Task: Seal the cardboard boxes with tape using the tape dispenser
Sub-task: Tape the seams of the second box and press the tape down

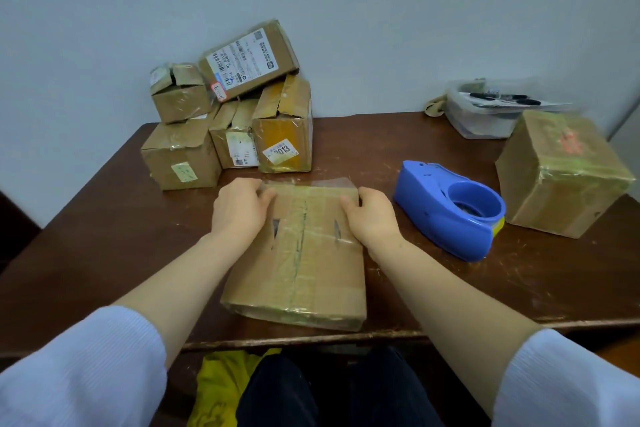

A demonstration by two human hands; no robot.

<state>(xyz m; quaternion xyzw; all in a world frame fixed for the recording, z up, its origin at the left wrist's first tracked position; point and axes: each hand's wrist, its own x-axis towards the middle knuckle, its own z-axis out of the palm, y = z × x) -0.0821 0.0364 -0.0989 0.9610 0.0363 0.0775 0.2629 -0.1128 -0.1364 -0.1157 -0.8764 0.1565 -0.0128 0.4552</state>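
- Near the front of the worktop (104,236) lies a flat cardboard box (298,274).
- Left hand (239,208), right hand (372,218): grip curled on its far corners.
- Blue tape dispenser (453,208) rests beside it.

Soft, even indoor light, fairly bright, with a cool cast on the wall (138,10). Shadows are weak, just a faint one beside the tape dispenser (450,215). Mild sheen on the taped flat box (304,253). Centre fairly sharp. Wide-angle bowing along the table (104,236) edge; sleeves (69,374) stretched at the corners. Right-side box (557,170) and plastic container (478,118) smeared, blurry.
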